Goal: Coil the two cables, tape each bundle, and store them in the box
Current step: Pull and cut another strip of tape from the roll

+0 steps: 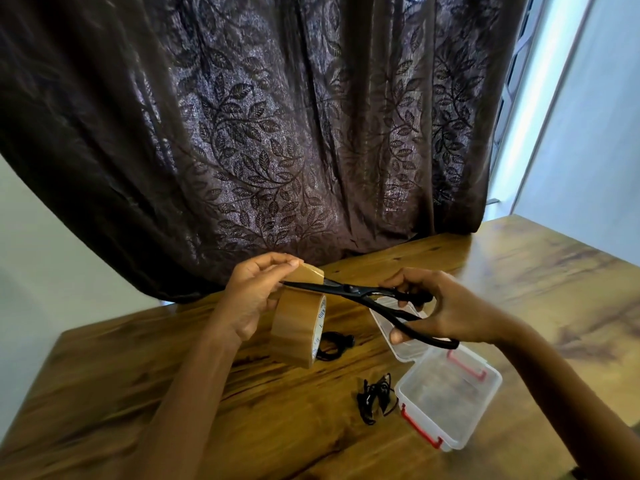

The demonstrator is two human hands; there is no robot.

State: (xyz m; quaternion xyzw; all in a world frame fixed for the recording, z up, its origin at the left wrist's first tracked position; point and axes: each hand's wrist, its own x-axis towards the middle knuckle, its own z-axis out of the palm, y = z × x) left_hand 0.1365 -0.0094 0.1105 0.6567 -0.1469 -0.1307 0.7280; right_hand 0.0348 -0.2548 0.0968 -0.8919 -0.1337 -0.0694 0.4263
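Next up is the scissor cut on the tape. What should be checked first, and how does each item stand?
1. Tape strip pulled off the tape roll: ok.
2. Left hand pinches the strip's end: ok.
3. Scissors open at the strip, held in the right hand: ok.
4. Left fingers clear of the blade tip: cannot tell.
5. Near cable bundle and far cable bundle on the table: ok.
6. Box open: ok.

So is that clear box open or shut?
Open: the lid lies folded back behind the box, and the box's inside shows bare.
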